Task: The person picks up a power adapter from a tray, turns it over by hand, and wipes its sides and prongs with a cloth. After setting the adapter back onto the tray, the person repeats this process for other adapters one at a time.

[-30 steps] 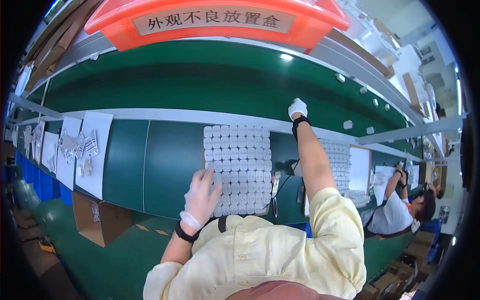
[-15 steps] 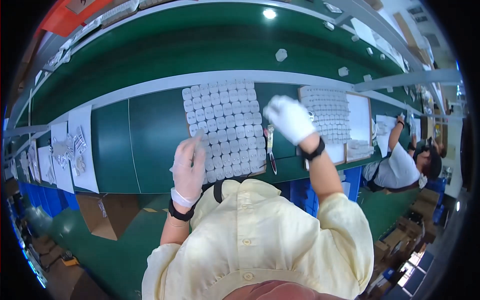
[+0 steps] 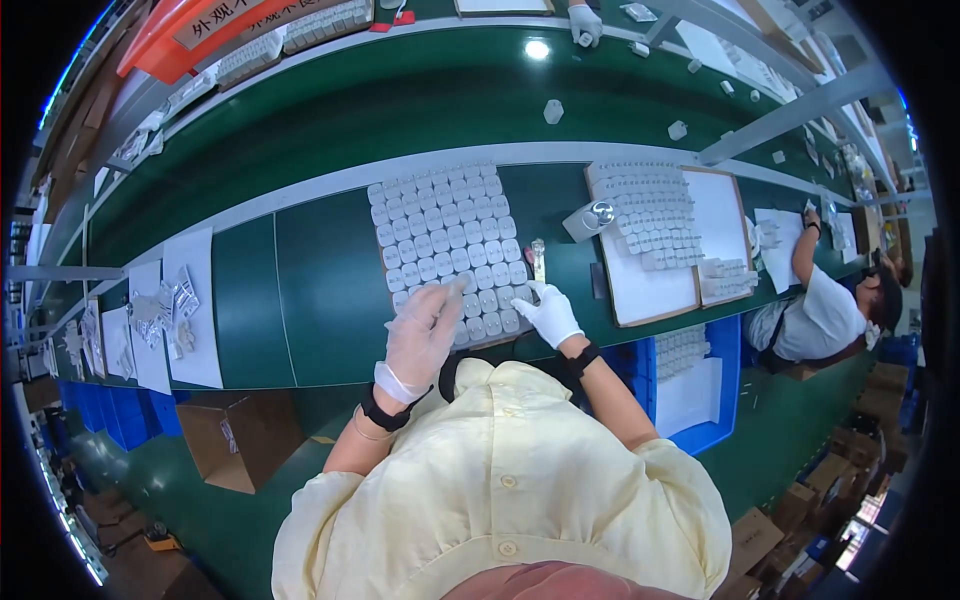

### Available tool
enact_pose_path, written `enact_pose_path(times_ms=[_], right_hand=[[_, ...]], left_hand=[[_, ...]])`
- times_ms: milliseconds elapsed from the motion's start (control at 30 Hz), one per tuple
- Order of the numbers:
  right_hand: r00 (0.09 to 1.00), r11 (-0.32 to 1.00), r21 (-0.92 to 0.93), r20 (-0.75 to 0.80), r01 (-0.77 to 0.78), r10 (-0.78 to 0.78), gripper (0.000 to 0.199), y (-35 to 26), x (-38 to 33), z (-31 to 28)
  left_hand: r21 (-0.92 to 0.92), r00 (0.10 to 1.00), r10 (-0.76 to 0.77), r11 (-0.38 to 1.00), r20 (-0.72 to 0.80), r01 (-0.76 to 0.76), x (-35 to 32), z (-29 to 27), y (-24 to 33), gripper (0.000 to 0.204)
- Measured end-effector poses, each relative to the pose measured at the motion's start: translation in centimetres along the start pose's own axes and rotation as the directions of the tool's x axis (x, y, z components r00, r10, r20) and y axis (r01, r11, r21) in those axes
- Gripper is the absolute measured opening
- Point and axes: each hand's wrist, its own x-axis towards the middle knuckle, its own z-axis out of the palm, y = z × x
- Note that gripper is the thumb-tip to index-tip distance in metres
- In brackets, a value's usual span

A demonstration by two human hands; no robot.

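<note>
Rows of small rounded-square white plastic pieces (image 3: 440, 215) lie close together on a flat board in front of me. My left hand (image 3: 425, 325), in a thin translucent glove, reaches over the lower left rows, its fingers stretched out and hiding some pieces. At the lower right corner of the rows is my right hand (image 3: 550, 312) in a white glove. Its thumb and forefinger are apart beside the end pieces; I cannot tell if they touch. Just beyond it lies a slim tool (image 3: 538, 260), its near part hidden by the hand.
To the right, a white cylinder with a shiny round end (image 3: 588, 220) is beside a tray (image 3: 645, 295) bearing more white pieces. Below is a blue bin (image 3: 700, 440). Across the green bench, another person's gloved hand (image 3: 585, 25) shows. A co-worker (image 3: 820, 305) sits farther right.
My right hand has come down and left from near the right tray to the corner of the rows. My left hand has moved right, over the pieces. The white cylinder now shows fully.
</note>
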Motion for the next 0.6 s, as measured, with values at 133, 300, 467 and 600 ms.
enact_pose_path(times_ms=[133,300,467,600], right_hand=[[0.998,0.998,-0.020,0.028,-0.056,0.057,0.044,-0.5,-0.4,-0.7],[0.954,0.711,0.642,0.124,-0.287,0.273,0.040,-4.6,-2.4,-5.4],[0.972,0.072,0.976,0.213,-0.206,-0.104,0.041,-13.4,-5.7,-11.0],[0.951,0.049,0.959,0.282,-0.278,-0.125,0.042,-14.0,-6.2,-11.4]], left_hand=[[-0.016,0.998,-0.038,0.999,0.047,0.039,-0.3,1.2,0.3,0.024],[-0.029,0.994,0.098,0.995,0.040,-0.097,-0.8,3.3,2.6,0.037],[-0.380,0.979,0.178,0.916,0.102,-0.127,-0.1,4.0,6.2,0.054],[-0.381,0.939,0.267,0.909,0.217,-0.170,-0.1,2.8,7.7,0.058]])
